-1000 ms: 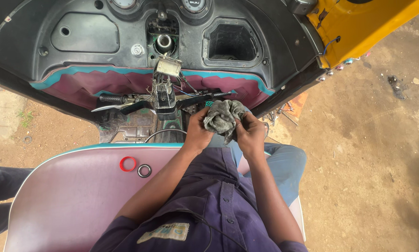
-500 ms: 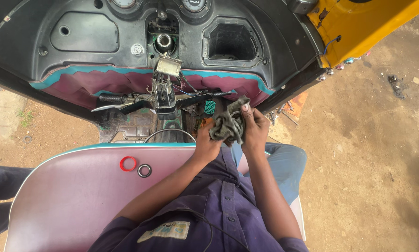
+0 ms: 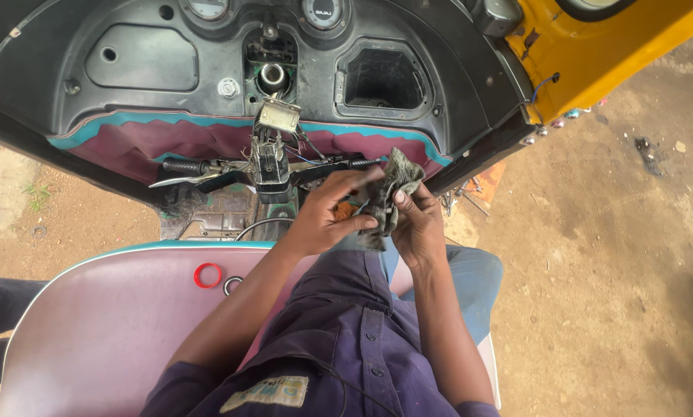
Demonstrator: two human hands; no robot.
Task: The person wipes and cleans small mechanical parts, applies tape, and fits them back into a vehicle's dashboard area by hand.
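The black dashboard [image 3: 130, 69] of a three-wheeler is standing open across the top of the view: an empty rectangular opening [image 3: 385, 77] is gaping on its right half, and the bare steering column tube [image 3: 271, 77] is showing in the middle gap. A yellow body panel [image 3: 616, 46] is hanging at the upper right with loose wires beneath it. The pink seat [image 3: 91, 332] is filling the lower left, with the person in a purple shirt sitting on it.

The handlebar assembly [image 3: 269, 166] is lying below the dashboard, its cover off and its wiring exposed, so the dismantling looks well along and nothing seems refitted yet.

Both hands are working in front of the handlebar's right side. The left hand [image 3: 331, 216] is closing its fingers around the lower part of a dirty grey rag [image 3: 389, 193], and the right hand [image 3: 416, 224] is pinching the rag's upper folds with thumb and fingers. The rag is being held bunched up in the air between the two hands, just beside the handlebar's right end. Whether a small part is wrapped inside it cannot be told. This looks like a wiping stage in progress, judging by the grime on the cloth.

A red ring [image 3: 207, 275] and a smaller metal ring [image 3: 233, 286] are lying side by side on the seat, set apart from the hands.
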